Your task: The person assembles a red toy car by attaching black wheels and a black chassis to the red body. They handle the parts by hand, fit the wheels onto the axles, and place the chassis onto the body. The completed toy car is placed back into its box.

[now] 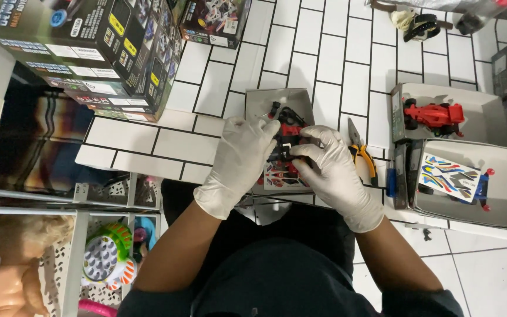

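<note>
Both hands are gloved in white. The left hand (243,154) is curled over the left side of a small red and black toy car (286,141), fingers closed on it. The right hand (331,166) is closed on the car's right side, thumb and forefinger pinched at its body. The car is held between the two hands, just above an open grey box tray (283,103) that lies on the white-tiled tabletop (335,53). A sticker sheet (277,176) in red and white is seen under the hands, partly hidden by them.

Just right of the right hand, yellow-handled pliers (360,149) lie on the tabletop, touching or nearly touching the glove. Further right, a grey box tray (488,114) is seen with a finished red racing car (435,114) inside. Below it, a second tray (500,199) holds a car with a multicoloured sticker sheet (450,176) laid on it.

Up and left of the left hand, stacked dark printed cartons (89,53) are noted. Below left, well apart from the hands, a colourful round toy (107,258) and a doll (13,264) are seen on a lower shelf.
</note>
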